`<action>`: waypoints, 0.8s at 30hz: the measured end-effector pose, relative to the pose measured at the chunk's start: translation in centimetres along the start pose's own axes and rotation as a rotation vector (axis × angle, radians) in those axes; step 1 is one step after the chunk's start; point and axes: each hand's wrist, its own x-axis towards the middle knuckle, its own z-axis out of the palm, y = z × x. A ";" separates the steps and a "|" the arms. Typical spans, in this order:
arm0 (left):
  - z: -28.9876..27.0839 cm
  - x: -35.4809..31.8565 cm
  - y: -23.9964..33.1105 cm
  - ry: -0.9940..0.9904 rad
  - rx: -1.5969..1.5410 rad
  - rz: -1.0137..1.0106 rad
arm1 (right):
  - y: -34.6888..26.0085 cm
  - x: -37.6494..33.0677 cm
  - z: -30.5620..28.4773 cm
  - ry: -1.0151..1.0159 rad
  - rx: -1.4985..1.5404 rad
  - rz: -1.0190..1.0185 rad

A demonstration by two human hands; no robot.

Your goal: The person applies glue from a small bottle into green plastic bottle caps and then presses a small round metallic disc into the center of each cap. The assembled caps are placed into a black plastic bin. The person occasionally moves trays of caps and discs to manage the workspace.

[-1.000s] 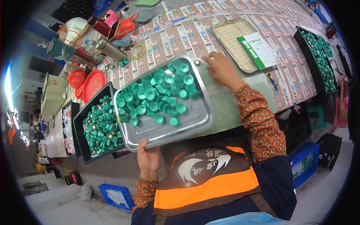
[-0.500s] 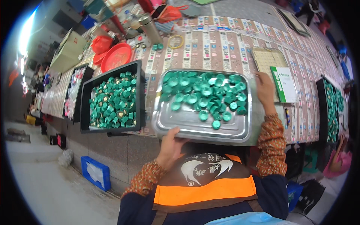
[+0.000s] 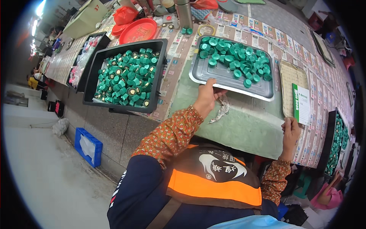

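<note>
My left hand (image 3: 207,97) grips the near rim of a shallow metal tray (image 3: 215,74), thumb on top. Many green fluted cups (image 3: 238,57) lie in it, mostly toward its far side, several upright with hollow openings showing. Below the tray spreads a green mat (image 3: 244,129), on which a crumpled whitish strip (image 3: 221,110) rests close to my left hand. Over the mat's right edge is my right hand (image 3: 291,133), its fingers closed in a pinch. Whether anything is between them I cannot make out.
Left of the tray stands a black bin (image 3: 162,72) of green cups, some with pale centres. Behind are a red plate (image 3: 138,31), steel flask (image 3: 184,15) and tape roll (image 3: 206,30). A notebook (image 3: 303,105) overlaps a beige tray (image 3: 289,72); another black bin (image 3: 331,152) stands right.
The metal tray has moved away from me, uncovering the mat and the whitish strip. My right hand has left the tray's right side and come nearer to me. The view has shifted.
</note>
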 end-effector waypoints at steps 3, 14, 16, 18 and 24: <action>-0.3 0.9 0.5 0.007 -0.017 0.022 | -0.5 -1.0 1.5 -0.040 0.063 0.015; -0.9 0.5 3.9 0.050 0.296 -0.129 | -6.6 -4.6 10.5 -0.382 -0.125 -0.392; -1.8 0.1 4.5 -0.024 0.416 -0.241 | -7.3 -5.1 12.1 -0.436 -0.161 -0.520; -2.4 -0.5 4.8 -0.118 0.555 -0.304 | -8.5 -5.5 13.3 -0.529 -0.197 -0.558; -1.7 -5.9 6.0 -0.172 0.936 -0.026 | -10.2 -5.4 14.5 -0.473 -0.256 -0.615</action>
